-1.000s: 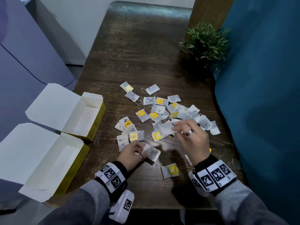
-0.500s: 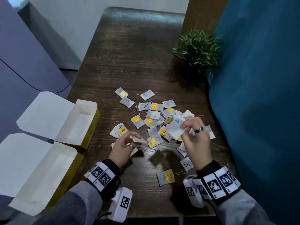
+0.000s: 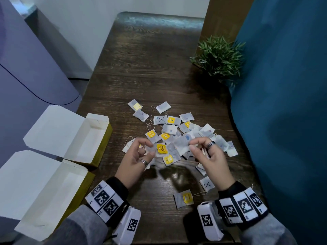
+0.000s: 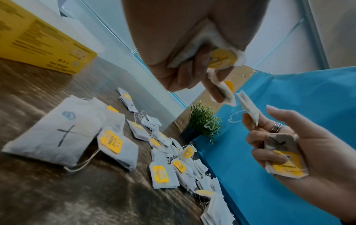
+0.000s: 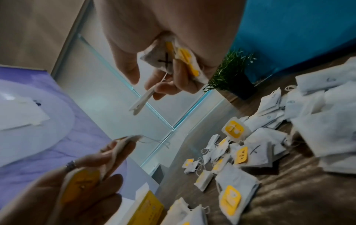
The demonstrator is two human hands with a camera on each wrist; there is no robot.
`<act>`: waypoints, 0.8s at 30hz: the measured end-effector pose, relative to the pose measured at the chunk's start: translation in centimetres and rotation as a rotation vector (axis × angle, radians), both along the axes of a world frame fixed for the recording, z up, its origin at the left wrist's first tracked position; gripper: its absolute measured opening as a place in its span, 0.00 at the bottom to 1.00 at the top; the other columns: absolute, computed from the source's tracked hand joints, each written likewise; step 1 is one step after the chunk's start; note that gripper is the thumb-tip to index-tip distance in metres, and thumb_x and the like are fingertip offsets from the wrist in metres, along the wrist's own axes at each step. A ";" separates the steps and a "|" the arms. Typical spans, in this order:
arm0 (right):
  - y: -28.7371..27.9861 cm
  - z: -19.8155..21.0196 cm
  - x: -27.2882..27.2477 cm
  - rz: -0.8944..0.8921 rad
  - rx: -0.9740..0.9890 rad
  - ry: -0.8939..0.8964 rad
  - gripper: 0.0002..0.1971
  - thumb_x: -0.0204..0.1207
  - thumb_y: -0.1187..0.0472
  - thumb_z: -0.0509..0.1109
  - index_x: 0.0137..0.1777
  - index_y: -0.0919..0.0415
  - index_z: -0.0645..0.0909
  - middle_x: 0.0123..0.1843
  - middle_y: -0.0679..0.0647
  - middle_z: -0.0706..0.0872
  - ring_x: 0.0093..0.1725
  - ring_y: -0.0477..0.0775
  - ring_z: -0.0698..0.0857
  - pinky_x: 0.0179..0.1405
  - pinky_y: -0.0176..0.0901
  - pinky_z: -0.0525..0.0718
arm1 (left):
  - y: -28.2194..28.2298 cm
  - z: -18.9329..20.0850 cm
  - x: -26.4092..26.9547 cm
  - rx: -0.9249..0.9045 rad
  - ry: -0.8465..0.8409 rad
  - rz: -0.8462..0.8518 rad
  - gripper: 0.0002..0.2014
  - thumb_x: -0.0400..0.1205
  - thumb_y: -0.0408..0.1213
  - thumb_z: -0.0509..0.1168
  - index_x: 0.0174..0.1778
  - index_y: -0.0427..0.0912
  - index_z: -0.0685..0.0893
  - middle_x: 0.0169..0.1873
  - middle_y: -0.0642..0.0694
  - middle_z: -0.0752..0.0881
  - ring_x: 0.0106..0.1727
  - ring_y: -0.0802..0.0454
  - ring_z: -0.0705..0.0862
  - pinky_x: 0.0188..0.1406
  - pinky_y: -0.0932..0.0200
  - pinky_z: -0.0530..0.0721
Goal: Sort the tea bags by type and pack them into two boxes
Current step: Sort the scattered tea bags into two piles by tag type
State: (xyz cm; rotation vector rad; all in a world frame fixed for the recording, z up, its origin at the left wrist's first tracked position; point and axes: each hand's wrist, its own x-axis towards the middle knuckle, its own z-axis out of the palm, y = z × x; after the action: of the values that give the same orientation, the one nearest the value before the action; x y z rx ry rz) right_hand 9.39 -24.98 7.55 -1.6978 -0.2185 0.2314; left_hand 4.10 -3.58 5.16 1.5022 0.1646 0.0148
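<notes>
Several tea bags (image 3: 169, 129) lie in a loose pile mid-table, some with yellow tags, some marked with an X or a blue dot. My left hand (image 3: 143, 148) hovers over the pile's near-left edge and grips a few yellow-tagged bags (image 4: 221, 58). My right hand (image 3: 194, 145) pinches a blue-marked bag (image 3: 184, 141) at the fingertips and holds more bags (image 4: 283, 161) against the palm, one marked X (image 5: 165, 60). Two open boxes stand at the left, the far box (image 3: 99, 138) and the near box (image 3: 58, 188); no tea bags show inside them.
A small potted plant (image 3: 219, 57) stands at the table's right edge by a blue panel (image 3: 283, 103). One yellow-tagged bag (image 3: 184, 198) and an X-marked bag (image 3: 207, 184) lie apart near the front edge. A purple surface (image 3: 26, 68) lies left of the table.
My left hand has risen from the table's near side to the pile's edge, closer to the right hand. The right hand has lifted its bag slightly and turned it blue mark up.
</notes>
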 end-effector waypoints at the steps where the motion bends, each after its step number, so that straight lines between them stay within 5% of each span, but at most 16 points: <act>1: 0.3 0.1 0.1 -0.003 0.026 0.009 0.03 0.73 0.56 0.73 0.43 0.51 0.81 0.33 0.40 0.79 0.37 0.47 0.76 0.42 0.38 0.76 | 0.1 0.0 0.2 -0.036 0.011 -0.006 0.13 0.77 0.34 0.67 0.51 0.57 0.76 0.34 0.35 0.79 0.35 0.49 0.77 0.38 0.59 0.77; 4: 1.0 0.4 0.6 -0.003 0.130 0.130 0.10 0.75 0.66 0.71 0.52 0.54 0.78 0.32 0.45 0.73 0.34 0.45 0.73 0.32 0.31 0.77 | 0.0 0.1 0.5 -0.060 0.062 0.012 0.15 0.79 0.29 0.66 0.56 0.50 0.74 0.36 0.32 0.84 0.43 0.45 0.81 0.46 0.51 0.77; 7: 1.5 0.7 1.0 0.042 0.250 0.318 0.10 0.78 0.68 0.65 0.55 0.55 0.78 0.31 0.48 0.72 0.26 0.41 0.71 0.20 0.29 0.64 | -0.4 0.8 0.5 0.063 0.009 0.052 0.08 0.78 0.28 0.66 0.46 0.45 0.79 0.38 0.50 0.91 0.44 0.57 0.87 0.44 0.62 0.79; 10: 1.7 0.8 1.1 0.029 0.442 0.570 0.06 0.81 0.68 0.59 0.46 0.60 0.76 0.37 0.51 0.81 0.25 0.40 0.73 0.21 0.34 0.57 | -0.3 1.3 0.3 0.410 -0.201 0.138 0.08 0.71 0.36 0.63 0.39 0.52 0.85 0.45 0.54 0.83 0.48 0.65 0.81 0.46 0.72 0.76; 13: 1.8 -0.1 1.0 -0.007 0.548 0.718 0.04 0.79 0.63 0.60 0.50 0.63 0.74 0.40 0.58 0.82 0.25 0.45 0.74 0.16 0.32 0.62 | -0.6 1.6 0.3 0.540 -0.323 0.194 0.15 0.68 0.27 0.63 0.37 0.54 0.87 0.40 0.52 0.74 0.46 0.70 0.76 0.41 0.80 0.72; 18: 2.4 -1.2 1.0 -0.029 0.550 0.761 0.06 0.81 0.58 0.59 0.49 0.61 0.72 0.36 0.63 0.82 0.30 0.53 0.75 0.14 0.33 0.65 | -0.7 1.5 0.0 0.396 -0.264 0.160 0.23 0.67 0.23 0.61 0.38 0.60 0.88 0.39 0.53 0.81 0.41 0.64 0.80 0.38 0.77 0.72; 20: 2.5 -1.0 1.0 -0.042 0.605 0.786 0.05 0.78 0.58 0.62 0.46 0.60 0.72 0.37 0.59 0.81 0.34 0.54 0.76 0.15 0.34 0.70 | -0.7 1.5 -0.3 0.364 -0.230 0.152 0.20 0.72 0.27 0.62 0.39 0.63 0.88 0.44 0.59 0.86 0.44 0.64 0.83 0.44 0.76 0.75; 24: 2.4 -0.9 1.2 -0.058 0.652 0.811 0.04 0.82 0.59 0.61 0.48 0.58 0.73 0.37 0.54 0.76 0.27 0.46 0.78 0.20 0.35 0.78 | -1.0 1.9 -0.3 0.278 -0.128 0.095 0.09 0.74 0.39 0.65 0.47 0.52 0.87 0.50 0.61 0.87 0.46 0.69 0.83 0.45 0.77 0.75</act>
State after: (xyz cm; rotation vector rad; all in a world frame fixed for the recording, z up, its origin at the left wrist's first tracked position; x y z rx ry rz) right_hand 10.61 -22.55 6.62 -0.8657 0.3333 0.6981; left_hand 3.81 -4.54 7.03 1.7633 0.1344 0.2171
